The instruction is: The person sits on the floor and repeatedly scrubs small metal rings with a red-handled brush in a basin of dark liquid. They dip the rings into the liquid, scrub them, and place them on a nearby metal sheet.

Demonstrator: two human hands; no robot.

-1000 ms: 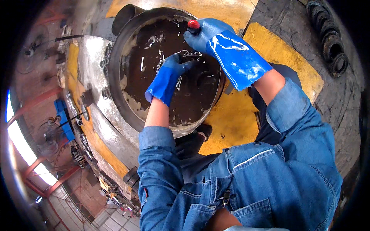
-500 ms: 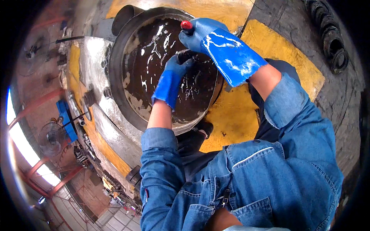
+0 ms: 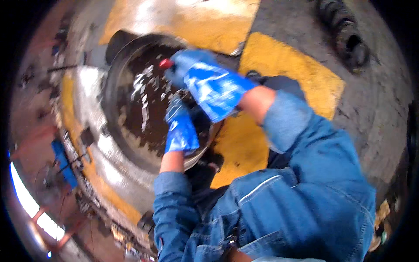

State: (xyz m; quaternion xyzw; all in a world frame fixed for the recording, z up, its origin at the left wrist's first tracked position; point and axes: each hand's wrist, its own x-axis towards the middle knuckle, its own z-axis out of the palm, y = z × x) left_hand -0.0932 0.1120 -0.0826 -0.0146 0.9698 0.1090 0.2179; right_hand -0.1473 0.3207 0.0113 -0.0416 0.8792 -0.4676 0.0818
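Gripping, in the head view, a red-ended handle [image 3: 166,63] with the right hand [image 3: 187,66], closed around it, above the dark liquid [image 3: 152,126] of a round basin [image 3: 111,102]. Having the left hand [image 3: 175,109] at the liquid, just on the near side of the right one; too blurred to tell its finger opening or any object in it. Appearing to be in mid-work, with handle not yet put down; impossible to tell the finished or remaining part.
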